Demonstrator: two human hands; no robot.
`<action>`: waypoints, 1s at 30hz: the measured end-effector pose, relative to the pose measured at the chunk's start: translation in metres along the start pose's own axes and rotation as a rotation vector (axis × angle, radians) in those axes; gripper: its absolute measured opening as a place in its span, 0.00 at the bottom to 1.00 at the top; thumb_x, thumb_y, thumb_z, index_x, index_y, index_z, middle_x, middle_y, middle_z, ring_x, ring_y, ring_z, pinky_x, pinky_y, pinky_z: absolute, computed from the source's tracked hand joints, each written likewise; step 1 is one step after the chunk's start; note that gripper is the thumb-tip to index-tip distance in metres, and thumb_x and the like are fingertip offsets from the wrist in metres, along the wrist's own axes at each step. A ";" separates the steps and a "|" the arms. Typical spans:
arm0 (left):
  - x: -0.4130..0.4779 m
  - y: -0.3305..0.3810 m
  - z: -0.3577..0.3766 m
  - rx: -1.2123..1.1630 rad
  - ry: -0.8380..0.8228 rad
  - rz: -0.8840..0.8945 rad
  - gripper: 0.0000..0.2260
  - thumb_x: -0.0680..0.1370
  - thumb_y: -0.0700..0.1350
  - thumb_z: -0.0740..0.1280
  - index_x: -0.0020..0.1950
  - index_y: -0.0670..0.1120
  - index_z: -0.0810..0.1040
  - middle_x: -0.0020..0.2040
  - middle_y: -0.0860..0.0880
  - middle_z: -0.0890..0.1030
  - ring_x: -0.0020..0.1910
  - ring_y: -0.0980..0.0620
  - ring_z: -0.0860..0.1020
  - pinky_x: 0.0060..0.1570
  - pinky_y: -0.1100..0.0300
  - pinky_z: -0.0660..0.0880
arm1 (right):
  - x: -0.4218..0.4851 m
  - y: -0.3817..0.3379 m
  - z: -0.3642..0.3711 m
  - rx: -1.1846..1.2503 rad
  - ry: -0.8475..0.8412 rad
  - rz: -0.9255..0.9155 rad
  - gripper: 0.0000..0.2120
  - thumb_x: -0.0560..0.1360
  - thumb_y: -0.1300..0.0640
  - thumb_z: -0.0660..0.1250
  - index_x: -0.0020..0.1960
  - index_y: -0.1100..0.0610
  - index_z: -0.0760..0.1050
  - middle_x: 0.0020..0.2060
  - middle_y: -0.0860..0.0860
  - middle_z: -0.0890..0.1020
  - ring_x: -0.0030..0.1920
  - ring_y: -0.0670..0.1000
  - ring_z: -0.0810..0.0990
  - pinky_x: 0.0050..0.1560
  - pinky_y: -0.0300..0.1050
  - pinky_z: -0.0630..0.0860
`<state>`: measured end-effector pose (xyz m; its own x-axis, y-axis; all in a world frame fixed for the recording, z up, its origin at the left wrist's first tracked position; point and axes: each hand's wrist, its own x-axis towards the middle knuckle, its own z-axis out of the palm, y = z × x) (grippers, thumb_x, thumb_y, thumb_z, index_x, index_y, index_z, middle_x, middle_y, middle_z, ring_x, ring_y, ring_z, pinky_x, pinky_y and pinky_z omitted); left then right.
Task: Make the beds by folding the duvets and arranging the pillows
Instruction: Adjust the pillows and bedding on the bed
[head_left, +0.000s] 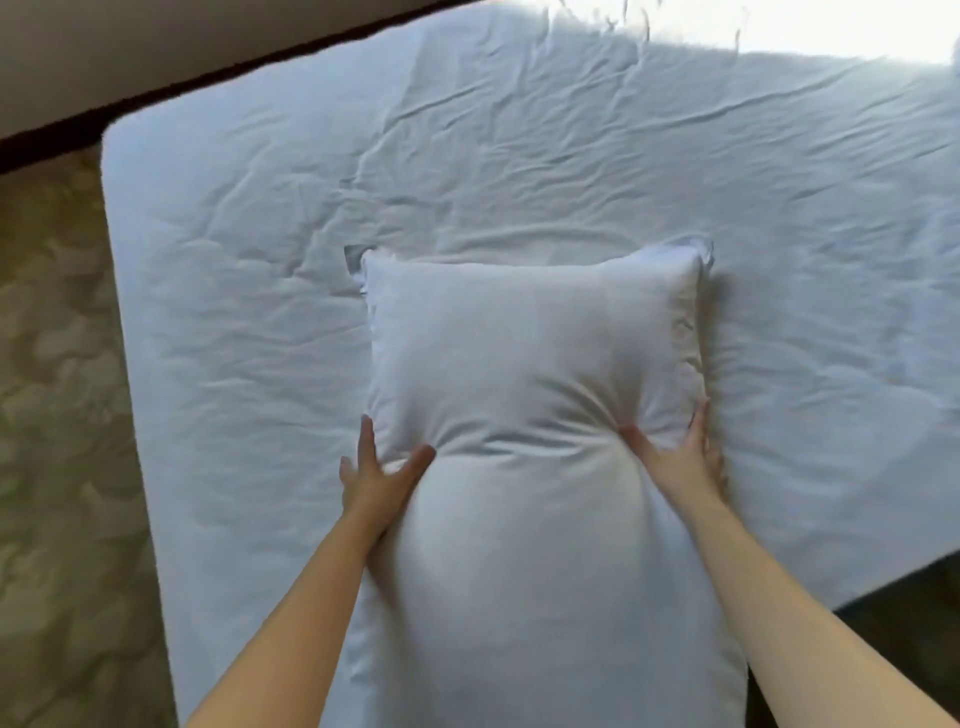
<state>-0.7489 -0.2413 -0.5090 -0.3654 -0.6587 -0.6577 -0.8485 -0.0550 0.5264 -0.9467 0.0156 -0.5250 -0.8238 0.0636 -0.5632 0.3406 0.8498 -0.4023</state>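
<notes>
A long white pillow (530, 364) lies lengthwise on the white bed sheet (260, 260), reaching from the frame's bottom edge up to the middle of the bed. My left hand (376, 475) grips its left side, thumb pressed into the top and fingers round the edge. My right hand (675, 457) grips the right side the same way, thumb dug into the fabric. The pillow is pinched in between both hands, with creases running across it. No duvet is in view.
The wrinkled sheet covers the whole mattress. Patterned beige carpet (57, 415) runs along the left of the bed. A dark strip and pale wall (130, 47) lie at the top left. Bright light washes out the far right corner (831, 26). Dark floor (914, 623) shows bottom right.
</notes>
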 end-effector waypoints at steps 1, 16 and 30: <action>0.000 -0.004 0.000 -0.059 -0.024 -0.027 0.45 0.69 0.62 0.71 0.76 0.60 0.46 0.76 0.43 0.58 0.74 0.43 0.60 0.71 0.51 0.59 | 0.004 0.002 0.000 0.016 -0.035 -0.011 0.56 0.62 0.30 0.69 0.76 0.44 0.37 0.75 0.60 0.55 0.73 0.64 0.57 0.71 0.58 0.56; -0.153 0.095 -0.004 0.070 -0.009 0.303 0.23 0.80 0.47 0.61 0.75 0.52 0.63 0.71 0.48 0.70 0.71 0.47 0.67 0.67 0.56 0.65 | -0.071 0.052 -0.147 0.025 0.075 -0.099 0.18 0.82 0.51 0.49 0.69 0.52 0.68 0.58 0.65 0.77 0.57 0.66 0.75 0.55 0.54 0.72; -0.429 0.373 0.222 0.024 -0.081 1.047 0.28 0.79 0.54 0.62 0.76 0.60 0.54 0.74 0.48 0.66 0.71 0.41 0.66 0.70 0.47 0.60 | -0.098 0.253 -0.554 0.477 0.655 -0.171 0.19 0.80 0.53 0.58 0.70 0.55 0.67 0.64 0.60 0.75 0.62 0.63 0.74 0.59 0.51 0.70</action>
<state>-0.9941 0.1874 -0.1500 -0.9447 -0.3165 0.0855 -0.1008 0.5285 0.8429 -1.0307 0.5140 -0.1713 -0.9287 0.3708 0.0085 0.2209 0.5714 -0.7904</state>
